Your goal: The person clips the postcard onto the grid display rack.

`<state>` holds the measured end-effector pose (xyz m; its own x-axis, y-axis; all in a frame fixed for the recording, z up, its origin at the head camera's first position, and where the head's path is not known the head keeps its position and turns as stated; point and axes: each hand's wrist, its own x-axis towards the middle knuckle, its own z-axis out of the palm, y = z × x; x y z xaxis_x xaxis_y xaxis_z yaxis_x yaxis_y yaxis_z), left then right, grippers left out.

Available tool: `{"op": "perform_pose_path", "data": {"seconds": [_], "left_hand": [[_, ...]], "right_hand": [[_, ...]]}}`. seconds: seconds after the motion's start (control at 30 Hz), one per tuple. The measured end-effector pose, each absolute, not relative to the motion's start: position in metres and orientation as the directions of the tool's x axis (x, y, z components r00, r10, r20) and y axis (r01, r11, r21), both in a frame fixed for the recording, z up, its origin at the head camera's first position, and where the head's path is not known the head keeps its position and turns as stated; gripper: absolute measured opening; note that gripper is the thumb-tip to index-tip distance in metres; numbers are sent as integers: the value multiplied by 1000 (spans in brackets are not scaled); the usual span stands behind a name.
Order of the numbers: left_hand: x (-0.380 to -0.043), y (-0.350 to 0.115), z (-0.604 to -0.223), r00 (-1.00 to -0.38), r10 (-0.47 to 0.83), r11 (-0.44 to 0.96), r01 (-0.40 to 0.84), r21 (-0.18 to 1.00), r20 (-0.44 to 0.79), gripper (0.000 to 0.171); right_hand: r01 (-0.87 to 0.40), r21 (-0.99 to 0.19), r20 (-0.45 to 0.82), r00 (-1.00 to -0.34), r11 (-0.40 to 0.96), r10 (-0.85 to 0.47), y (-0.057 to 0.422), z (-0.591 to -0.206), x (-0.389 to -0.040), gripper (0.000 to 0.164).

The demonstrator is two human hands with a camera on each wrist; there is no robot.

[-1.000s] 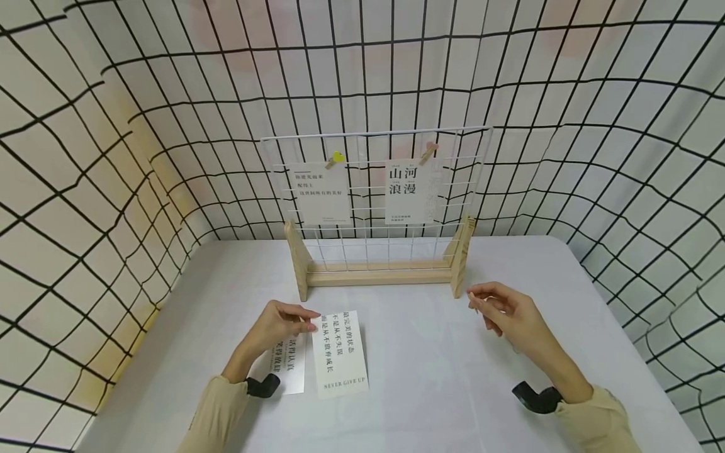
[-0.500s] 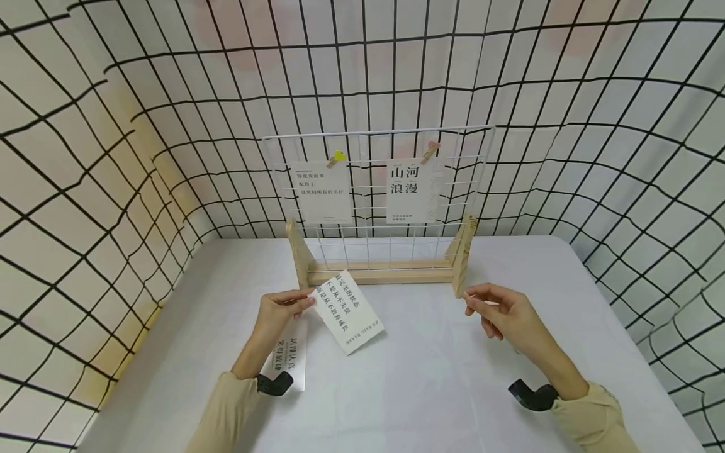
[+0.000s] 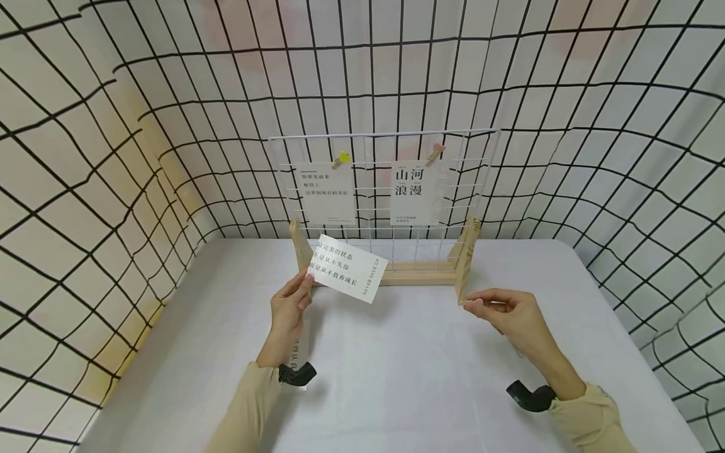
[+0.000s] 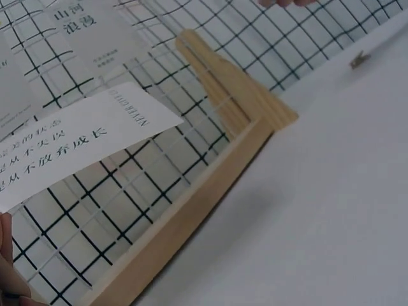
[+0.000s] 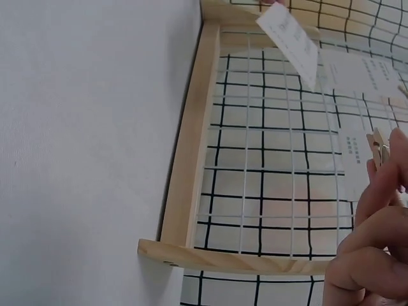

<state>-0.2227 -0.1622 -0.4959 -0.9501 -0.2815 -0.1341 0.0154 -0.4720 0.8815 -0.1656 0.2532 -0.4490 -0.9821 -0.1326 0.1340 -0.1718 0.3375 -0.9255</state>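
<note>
My left hand (image 3: 290,314) pinches a white printed card (image 3: 348,267) by its left end. The card is raised, tilted down to the right, in front of the left part of a wire grid rack (image 3: 419,277) with a wooden base. My right hand (image 3: 512,318) is by the rack's right foot, pinching a small wooden clothespin (image 5: 377,145) between thumb and fingertips. Beneath the left wrist lies another printed card (image 3: 300,355), mostly hidden by the hand and forearm.
On the grid hang two cards: a left card (image 3: 327,198) under a yellow-topped clothespin (image 3: 342,160) and a right card (image 3: 416,195) under a pink-topped clothespin (image 3: 435,154). Another small clothespin (image 4: 359,60) lies on the white table. Black-lined grid cloth surrounds the table's back and sides.
My left hand has lifted the card off the table, up and forward to the rack, turning it from upright to nearly sideways. The right hand stays about where it was, still pinching the clothespin.
</note>
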Motion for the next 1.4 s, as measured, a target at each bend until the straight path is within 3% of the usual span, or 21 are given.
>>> {"op": "perform_pose_path", "data": {"seconds": [0.27, 0.6, 0.83, 1.07, 1.4], "left_hand": [[-230, -155, -504, -932, -294, -629, 20, 777, -214, 26], [-240, -143, -510, -912, -358, -604, 64, 794, -199, 27], [-239, -137, -514, -895, -391, -604, 76, 793, -212, 24], [-243, -136, -514, -893, -399, -606, 86, 791, -209, 25], [-248, -133, -515, -892, -406, -617, 106, 779, -201, 23]], "right_hand": [[-233, -921, 171, -962, 312, -215, 249, -450, -169, 29], [-194, -915, 114, -966, 354, -233, 240, -450, -175, 23], [-158, -922, 79, -970, 354, -229, 231, -453, -182, 27], [-210, -917, 115, -953, 338, -281, 225, -459, -187, 17], [-169, -913, 74, -964, 373, -255, 207, -449, -201, 25]]}}
